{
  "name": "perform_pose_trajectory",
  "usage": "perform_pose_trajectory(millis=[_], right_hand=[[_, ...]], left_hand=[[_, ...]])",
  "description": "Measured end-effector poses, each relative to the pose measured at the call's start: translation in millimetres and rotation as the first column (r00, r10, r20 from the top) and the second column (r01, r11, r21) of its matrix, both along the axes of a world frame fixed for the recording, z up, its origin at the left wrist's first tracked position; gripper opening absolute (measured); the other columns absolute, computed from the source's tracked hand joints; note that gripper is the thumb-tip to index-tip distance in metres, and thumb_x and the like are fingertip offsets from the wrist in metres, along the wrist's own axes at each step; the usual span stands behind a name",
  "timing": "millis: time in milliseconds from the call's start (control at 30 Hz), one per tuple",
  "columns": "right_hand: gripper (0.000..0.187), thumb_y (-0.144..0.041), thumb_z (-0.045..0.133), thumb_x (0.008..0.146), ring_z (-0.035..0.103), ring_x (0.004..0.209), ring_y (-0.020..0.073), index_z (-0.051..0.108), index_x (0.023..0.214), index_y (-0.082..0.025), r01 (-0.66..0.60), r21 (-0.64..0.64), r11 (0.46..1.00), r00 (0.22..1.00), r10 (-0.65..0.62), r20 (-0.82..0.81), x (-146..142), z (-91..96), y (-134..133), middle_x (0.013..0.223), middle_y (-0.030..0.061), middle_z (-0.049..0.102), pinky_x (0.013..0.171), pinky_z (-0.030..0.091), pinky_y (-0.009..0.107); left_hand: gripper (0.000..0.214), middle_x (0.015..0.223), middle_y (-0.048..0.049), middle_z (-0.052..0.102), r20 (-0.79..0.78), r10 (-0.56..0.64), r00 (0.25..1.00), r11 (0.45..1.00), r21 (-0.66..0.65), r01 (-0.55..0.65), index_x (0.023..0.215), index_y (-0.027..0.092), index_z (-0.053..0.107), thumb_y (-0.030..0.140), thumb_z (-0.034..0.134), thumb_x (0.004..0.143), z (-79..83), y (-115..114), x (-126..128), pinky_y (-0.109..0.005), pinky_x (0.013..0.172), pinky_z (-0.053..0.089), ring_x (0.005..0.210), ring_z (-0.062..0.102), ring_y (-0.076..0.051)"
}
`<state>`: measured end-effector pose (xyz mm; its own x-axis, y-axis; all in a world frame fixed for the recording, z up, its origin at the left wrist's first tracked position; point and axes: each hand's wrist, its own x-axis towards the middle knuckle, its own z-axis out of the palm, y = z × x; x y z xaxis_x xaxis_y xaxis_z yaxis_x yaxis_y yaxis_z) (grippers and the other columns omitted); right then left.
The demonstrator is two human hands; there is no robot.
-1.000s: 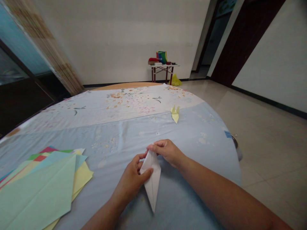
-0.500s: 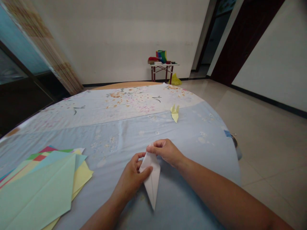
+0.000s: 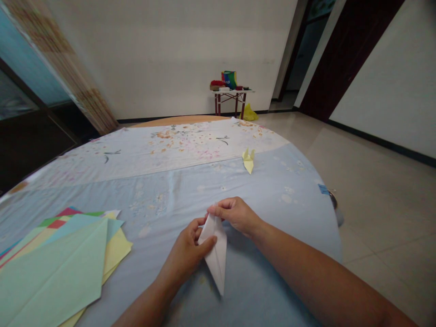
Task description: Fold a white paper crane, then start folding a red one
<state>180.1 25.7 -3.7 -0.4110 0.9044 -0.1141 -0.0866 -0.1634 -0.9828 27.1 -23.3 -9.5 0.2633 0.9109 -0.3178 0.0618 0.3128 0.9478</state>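
A white paper point(image 3: 216, 254), folded into a long narrow kite shape with its tip pointing at me, lies on the light blue tablecloth point(image 3: 265, 195). My left hand point(image 3: 187, 252) grips its left edge, thumb pressed on top. My right hand point(image 3: 235, 214) pinches the upper end of the paper with curled fingers. Farther back on the cloth sits a small folded yellow paper figure point(image 3: 248, 160).
A fan of coloured paper sheets point(image 3: 57, 263), green, blue, yellow and pink, lies at the left. The round table's right edge point(image 3: 335, 218) drops to a tiled floor. A small table point(image 3: 231, 96) with colourful items stands by the far wall.
Both hands and the white paper have barely shifted; the paper's near tip has lifted and turned slightly. My fingers keep pinching its upper end.
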Motion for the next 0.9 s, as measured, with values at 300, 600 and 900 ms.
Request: perform_pose_trajectory(millis=[300, 600, 900], right_hand=[[0.032, -0.042, 0.062, 0.07, 0.044, 0.052, 0.0084, 0.067, 0.067, -0.011, 0.01, 0.17, 0.985, 0.98, -0.043, 0.192, 4, -9.1, 5, 0.057, -0.0011, 0.056, 0.051, 0.033, 0.021], [0.027, -0.036, 0.058, 0.075, 0.046, 0.056, 0.0085, 0.064, 0.06, -0.014, -0.039, 0.448, 0.893, 0.859, -0.199, 0.472, 2, -21.7, 12, 0.056, -0.003, 0.05, 0.052, 0.029, 0.02], [0.017, -0.028, 0.06, 0.077, 0.049, 0.062, 0.0093, 0.068, 0.068, -0.016, -0.182, 0.578, 0.796, 0.762, -0.257, 0.594, 2, -23.9, 15, 0.061, -0.001, 0.056, 0.059, 0.032, 0.02]], left_hand=[[0.054, 0.081, -0.005, 0.069, -0.129, -0.087, 0.988, 0.995, 0.033, 0.092, 0.116, 0.017, 0.041, 0.031, 0.063, 0.069, 2.5, 0, -4, -0.028, 0.059, 0.046, 0.068, 0.065, -0.02], [0.059, 0.108, -0.0082, 0.057, -0.824, 0.224, 0.52, 0.861, 0.417, 0.29, 0.126, 0.021, 0.04, 0.037, 0.059, 0.073, 7.5, -13, -3, -0.033, 0.077, 0.044, 0.095, 0.057, -0.025], [0.031, 0.117, -0.0082, 0.058, -0.941, 0.247, 0.233, 0.638, 0.339, 0.692, 0.114, 0.018, 0.055, 0.022, 0.043, 0.086, 4.3, -30, 13, -0.04, 0.087, 0.042, 0.106, 0.051, -0.024]])
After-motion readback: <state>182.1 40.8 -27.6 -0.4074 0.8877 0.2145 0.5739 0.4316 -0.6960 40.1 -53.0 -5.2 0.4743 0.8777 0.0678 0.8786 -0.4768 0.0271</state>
